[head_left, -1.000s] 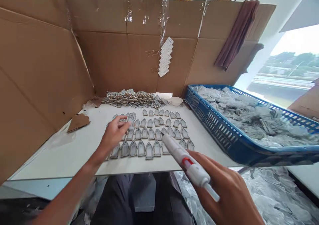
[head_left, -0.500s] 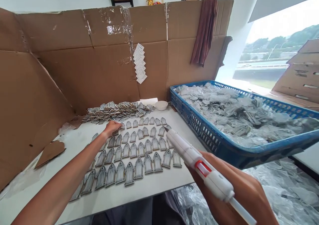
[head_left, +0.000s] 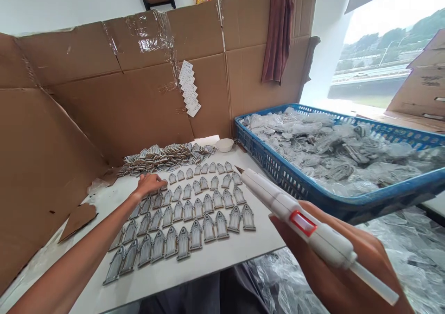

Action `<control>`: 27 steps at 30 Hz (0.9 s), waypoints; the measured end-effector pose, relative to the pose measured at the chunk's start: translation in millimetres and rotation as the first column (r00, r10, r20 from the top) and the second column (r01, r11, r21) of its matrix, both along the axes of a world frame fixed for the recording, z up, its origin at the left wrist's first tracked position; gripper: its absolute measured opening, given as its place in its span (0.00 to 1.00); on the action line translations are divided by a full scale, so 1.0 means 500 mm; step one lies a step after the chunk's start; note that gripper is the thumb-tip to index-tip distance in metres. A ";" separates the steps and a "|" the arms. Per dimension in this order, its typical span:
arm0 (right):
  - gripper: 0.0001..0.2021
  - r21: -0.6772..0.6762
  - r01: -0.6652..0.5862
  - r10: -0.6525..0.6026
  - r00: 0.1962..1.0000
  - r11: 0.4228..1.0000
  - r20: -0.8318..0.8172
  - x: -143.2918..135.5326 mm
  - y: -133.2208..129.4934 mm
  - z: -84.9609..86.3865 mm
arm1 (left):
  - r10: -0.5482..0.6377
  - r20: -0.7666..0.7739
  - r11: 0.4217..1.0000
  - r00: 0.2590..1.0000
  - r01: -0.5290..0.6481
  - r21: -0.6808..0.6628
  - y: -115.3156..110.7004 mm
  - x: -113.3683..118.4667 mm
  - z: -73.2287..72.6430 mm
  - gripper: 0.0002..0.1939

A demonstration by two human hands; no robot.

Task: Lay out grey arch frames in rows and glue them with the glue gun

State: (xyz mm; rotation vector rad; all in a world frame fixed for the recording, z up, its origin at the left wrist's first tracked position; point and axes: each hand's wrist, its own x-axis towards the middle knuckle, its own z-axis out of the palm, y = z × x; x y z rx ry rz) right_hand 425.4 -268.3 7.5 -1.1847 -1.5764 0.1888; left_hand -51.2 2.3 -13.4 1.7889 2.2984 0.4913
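Observation:
At the left end of the farthest row, my left hand (head_left: 150, 184) has its fingertips closed together on a small arched metal piece (head_left: 164, 182), mostly hidden by the fingers. Several more grey arched pieces (head_left: 195, 233) with pale, window-like centres lie in rows on the white table. My right hand (head_left: 320, 277) is wrapped round a white hot glue pen (head_left: 274, 195) with a red-framed window. Its dark pointed tip hovers above the table, right of the rows, and a translucent stick (head_left: 375, 281) sticks out of its rear end.
A heap of similar pieces (head_left: 163, 157) lies at the back beside a white bowl (head_left: 224, 144). The blue basket (head_left: 264, 158) on the right holds bagged pieces. Cardboard walls (head_left: 139, 105) enclose the back and left. Plastic bags (head_left: 278, 281) lie below the table edge.
My left hand has shifted a little left along the far row, leaving an arched piece lying to its right. The glue pen has moved slightly right. The view has tilted.

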 end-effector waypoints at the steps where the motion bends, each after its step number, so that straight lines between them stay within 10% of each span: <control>1: 0.13 -0.014 -0.003 0.003 1.000 1.000 -0.008 0.000 0.001 -0.001 | 0.014 0.033 1.000 0.999 -0.015 0.009 -0.002 0.003 -0.003 0.17; 10: 0.24 -0.203 -0.132 0.057 0.939 0.970 -0.339 -0.059 0.016 0.028 | 0.017 0.649 0.981 0.761 -0.137 0.134 -0.066 0.066 0.027 0.26; 20: 0.31 -0.310 -0.580 0.312 0.730 0.754 -0.608 -0.163 -0.021 0.039 | -0.009 0.991 0.980 0.137 -0.195 0.036 -0.475 0.189 0.075 0.27; 27: 0.32 -0.369 -0.687 0.441 0.702 0.625 -0.559 -0.234 -0.046 0.006 | 0.072 0.973 0.953 0.221 -0.304 -0.002 -0.649 0.201 0.057 0.44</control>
